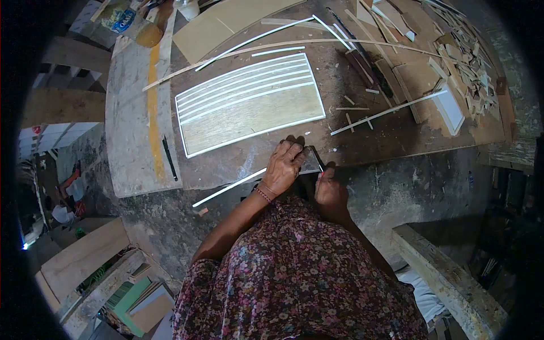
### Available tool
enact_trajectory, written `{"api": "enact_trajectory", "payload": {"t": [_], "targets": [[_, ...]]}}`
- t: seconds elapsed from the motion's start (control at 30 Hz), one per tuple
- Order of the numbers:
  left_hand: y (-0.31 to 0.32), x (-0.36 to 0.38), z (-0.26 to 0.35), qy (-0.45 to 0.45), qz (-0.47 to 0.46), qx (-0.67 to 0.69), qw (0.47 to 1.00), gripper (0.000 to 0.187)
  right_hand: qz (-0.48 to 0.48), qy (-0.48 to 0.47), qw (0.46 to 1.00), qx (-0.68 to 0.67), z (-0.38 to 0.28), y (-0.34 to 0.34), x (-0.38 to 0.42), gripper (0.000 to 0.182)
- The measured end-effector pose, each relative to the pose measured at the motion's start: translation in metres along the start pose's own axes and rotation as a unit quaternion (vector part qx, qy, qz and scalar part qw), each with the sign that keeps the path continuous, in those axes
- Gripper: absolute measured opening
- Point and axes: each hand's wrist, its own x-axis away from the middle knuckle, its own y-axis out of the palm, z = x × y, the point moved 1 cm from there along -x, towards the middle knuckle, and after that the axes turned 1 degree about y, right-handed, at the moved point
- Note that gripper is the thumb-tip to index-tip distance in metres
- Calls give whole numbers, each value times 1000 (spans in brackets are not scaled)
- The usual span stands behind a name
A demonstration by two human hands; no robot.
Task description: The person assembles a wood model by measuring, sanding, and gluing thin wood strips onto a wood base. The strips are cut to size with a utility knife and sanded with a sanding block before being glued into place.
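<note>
My left hand (pixel 284 164) presses down at the table's front edge, its fingers together on a long white strip (pixel 226 188) that sticks out to the left past the edge. Close by on the right, my right hand (pixel 330 188) is closed around a slim tool (pixel 321 171), a cutter by its look, with its dark tip pointing up and left. A small flat plate (pixel 309 161) lies between the two hands. Behind them sits a pale wooden panel (pixel 249 116) with a white border and several white strips across its upper part.
A long thin wooden strip (pixel 272 44) crosses behind the panel. Another white strip (pixel 385 113) lies at the right, near a white block (pixel 449 110). Wood scraps (pixel 467 73) are heaped at the far right. A black stick (pixel 170 158) rests on the left board (pixel 130 124).
</note>
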Motion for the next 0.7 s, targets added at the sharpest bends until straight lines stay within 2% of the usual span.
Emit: {"api": "enact_trajectory", "payload": {"t": [0.13, 0.37, 0.47, 0.63, 0.7], "targets": [[0, 0, 2, -20, -9, 14, 1000, 33, 8, -36, 999, -2, 5, 6, 0, 20], [0, -4, 0, -16, -8, 45, 999, 31, -30, -2, 997, 72, 0, 6, -7, 21], [1, -3, -4, -5, -13, 58, 998, 39, -27, -10, 997, 68, 3, 12, -5, 27], [5, -2, -4, -5, -8, 54, 998, 38, -98, 1, 990, 97, 4, 20, -12, 42], [4, -1, -4, -13, 2, 50, 999, 38, -88, 8, 993, 81, 10, 26, -12, 43]]}}
